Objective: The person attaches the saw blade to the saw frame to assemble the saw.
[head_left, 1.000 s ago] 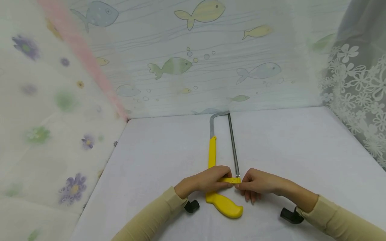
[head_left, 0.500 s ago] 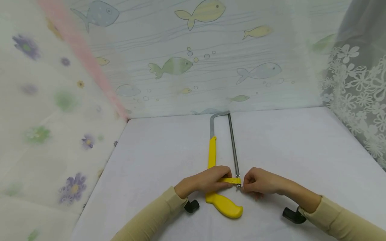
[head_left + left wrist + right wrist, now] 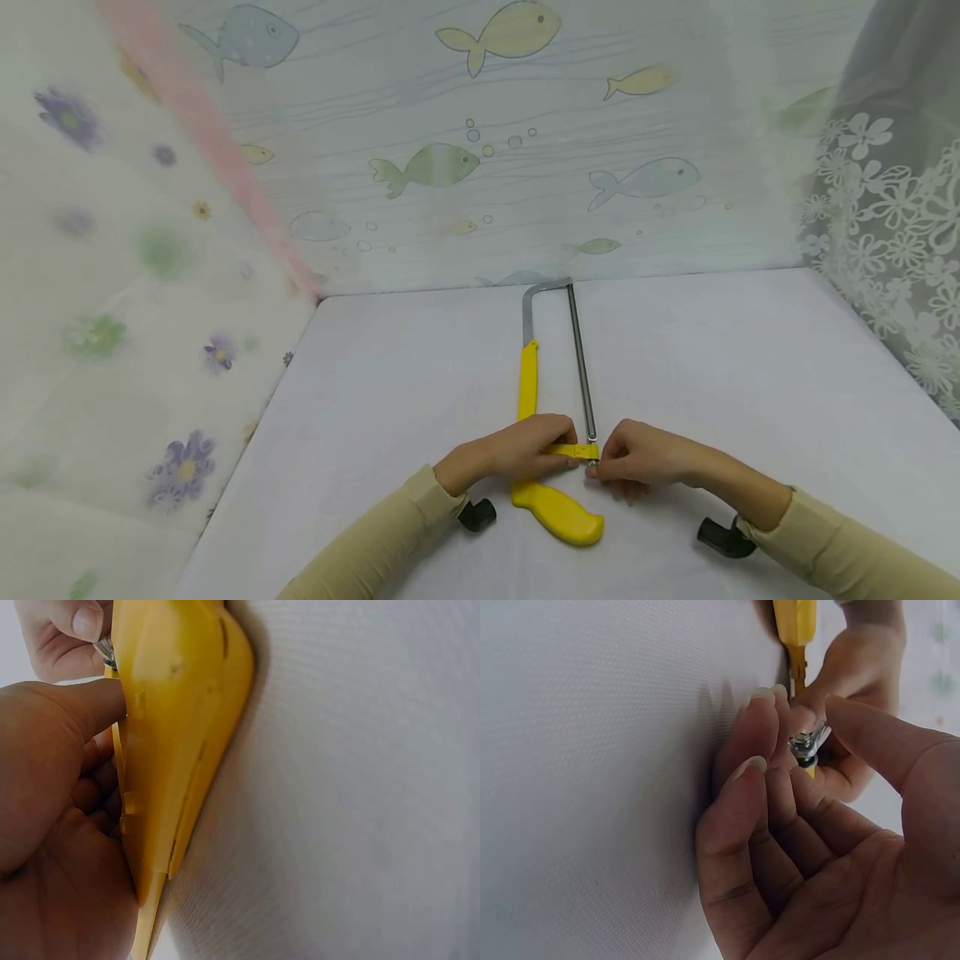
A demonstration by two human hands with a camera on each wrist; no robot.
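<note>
A hacksaw (image 3: pixel 558 514) with a yellow handle and grey metal frame lies on the white cloth, its far end pointing away from me. My left hand (image 3: pixel 521 446) lies over the frame above the handle and grips the yellow crosspiece (image 3: pixel 573 451) that holds the near end of the blade (image 3: pixel 581 367). At the tip of that crosspiece is a shiny metal wing nut (image 3: pixel 810 742). My right hand (image 3: pixel 648 454) pinches the wing nut between thumb and index finger, with the other fingers curled loosely below. In the left wrist view the handle partly hides both hands.
White cloth (image 3: pixel 405 375) covers the table. A fish-printed curtain (image 3: pixel 525 108) hangs at the back edge, close to the saw's far end. Flowered fabric (image 3: pixel 135 333) hangs at the left, lace (image 3: pixel 900 217) at the right. Black wrist mounts (image 3: pixel 726 537) hang below the sleeves.
My right hand drew slightly right off the wing nut half a second ago, baring it, and is now back on it. The left hand and hacksaw stay put.
</note>
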